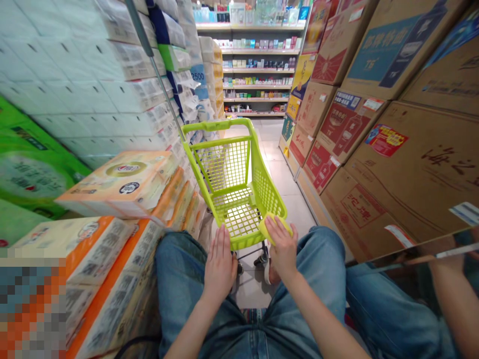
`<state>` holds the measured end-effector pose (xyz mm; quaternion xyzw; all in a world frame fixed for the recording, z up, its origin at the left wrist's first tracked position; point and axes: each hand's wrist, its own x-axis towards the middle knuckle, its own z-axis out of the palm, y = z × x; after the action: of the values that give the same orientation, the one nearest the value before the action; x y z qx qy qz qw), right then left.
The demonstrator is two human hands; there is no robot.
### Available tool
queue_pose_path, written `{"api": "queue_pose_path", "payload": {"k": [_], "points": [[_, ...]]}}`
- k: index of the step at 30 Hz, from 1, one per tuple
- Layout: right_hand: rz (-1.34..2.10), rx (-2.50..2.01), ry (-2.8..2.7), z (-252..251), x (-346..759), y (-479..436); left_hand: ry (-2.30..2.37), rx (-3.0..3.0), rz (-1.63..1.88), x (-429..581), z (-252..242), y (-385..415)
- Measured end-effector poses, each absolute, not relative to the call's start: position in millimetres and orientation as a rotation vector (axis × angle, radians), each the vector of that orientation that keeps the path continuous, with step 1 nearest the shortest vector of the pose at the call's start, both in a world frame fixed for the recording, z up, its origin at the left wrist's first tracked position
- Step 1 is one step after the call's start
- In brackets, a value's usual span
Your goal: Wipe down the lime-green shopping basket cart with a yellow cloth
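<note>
A small lime-green shopping cart (239, 169) stands in the aisle right in front of my knees, its basket empty. My right hand (283, 248) presses a yellow sponge (266, 222) against the near right corner of the cart's rim, fingers curled over it. My left hand (220, 264) lies open and flat, fingers together, on my left knee, its fingertips at the cart's near edge. Both my legs are in blue jeans.
Stacked packs of tissue paper (123, 184) wall the left side. Tall piles of brown cardboard boxes (404, 159) line the right. Shelves of goods (258, 65) close the aisle's far end. Another person's arm and jeans (452, 294) show at the lower right.
</note>
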<state>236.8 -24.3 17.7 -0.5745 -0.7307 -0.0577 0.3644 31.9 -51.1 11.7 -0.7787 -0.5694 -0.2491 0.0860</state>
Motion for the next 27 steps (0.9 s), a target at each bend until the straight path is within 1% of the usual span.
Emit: {"api": "queue_pose_path", "payload": {"k": [4,7,11,15,18,22,27], "points": [[-0.056,-1.299,-1.969,20.5,168.5,-41.4,-1.679,-2.337,-0.783,30.3,8.7,-51.7],[-0.031,-1.206,-2.006,22.9,157.5,-44.4,-1.663,-2.341,-0.779,28.4,8.8,-52.2],[-0.096,-1.137,-2.103,20.8,203.6,-36.1,-1.678,-2.343,-0.75,27.8,12.0,-52.3],[-0.176,-1.312,-1.983,16.7,268.9,-17.8,-1.692,-2.333,-0.728,29.0,14.1,-51.9],[-0.204,-1.426,-1.88,17.5,287.3,-10.5,-1.702,-2.334,-0.711,29.9,14.7,-51.9],[-0.158,-1.48,-1.851,22.7,245.2,-22.1,-1.703,-2.341,-0.738,30.8,14.1,-52.3],[-0.066,-1.309,-1.983,24.2,165.9,-46.7,-1.683,-2.355,-0.774,29.1,10.4,-53.0]]}}
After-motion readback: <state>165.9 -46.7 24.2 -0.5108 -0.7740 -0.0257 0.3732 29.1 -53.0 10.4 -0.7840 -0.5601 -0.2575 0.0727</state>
